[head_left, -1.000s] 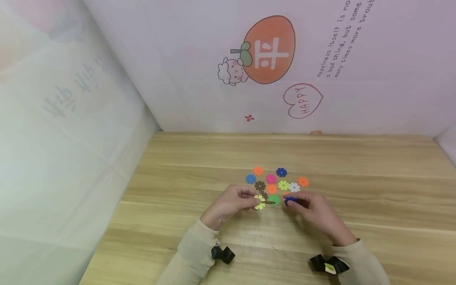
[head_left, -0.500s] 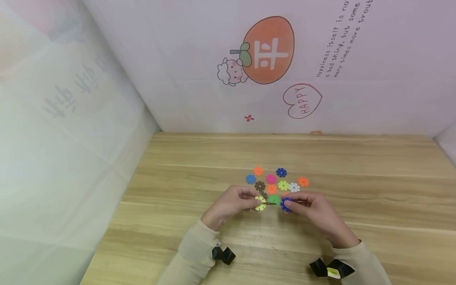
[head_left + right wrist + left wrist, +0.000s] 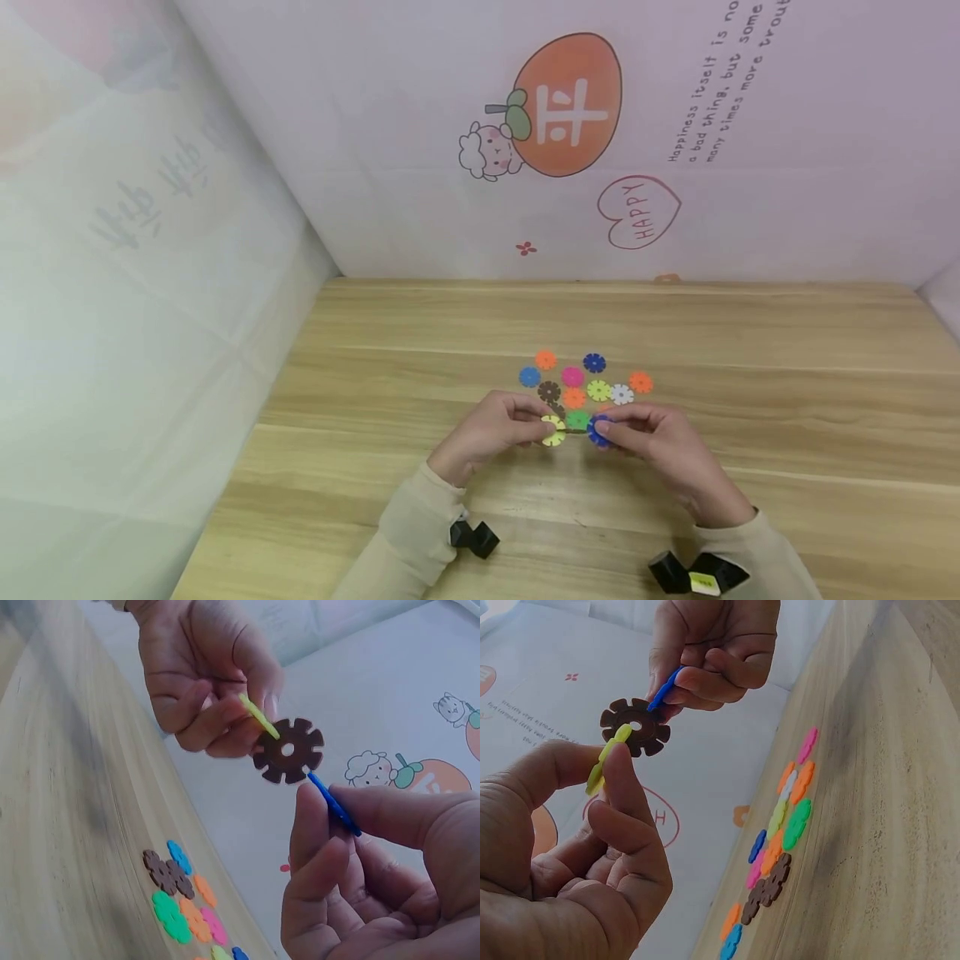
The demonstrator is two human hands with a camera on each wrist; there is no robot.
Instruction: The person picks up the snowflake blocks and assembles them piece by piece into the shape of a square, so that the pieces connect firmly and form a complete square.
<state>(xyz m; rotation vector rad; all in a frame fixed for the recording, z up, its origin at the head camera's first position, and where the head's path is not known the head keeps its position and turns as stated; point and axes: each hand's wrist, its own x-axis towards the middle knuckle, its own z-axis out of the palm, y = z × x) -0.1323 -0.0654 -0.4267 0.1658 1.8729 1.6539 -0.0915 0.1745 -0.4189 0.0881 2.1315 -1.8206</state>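
Note:
My left hand (image 3: 495,429) pinches a yellow notched plastic disc (image 3: 598,769) between thumb and forefinger. A brown notched disc (image 3: 289,751) with a round centre hole is slotted edgewise into the yellow one. From the other side my right hand (image 3: 660,442) pinches a dark blue disc (image 3: 334,804), its edge right at the brown disc's rim, opposite the yellow one. In both wrist views the three pieces are held up above the table, the brown in the middle. The other fingers of both hands are curled loosely below.
Past the hands, several loose discs lie on the wooden table (image 3: 405,333), among them a green disc (image 3: 577,419), a pink disc (image 3: 573,377), a white disc (image 3: 622,394) and a light blue disc (image 3: 529,377). A printed cloth (image 3: 420,167) hangs behind the table.
My right hand has moved left and turned the blue disc flat toward the head camera, bringing it up to the brown disc. The left hand has barely moved.

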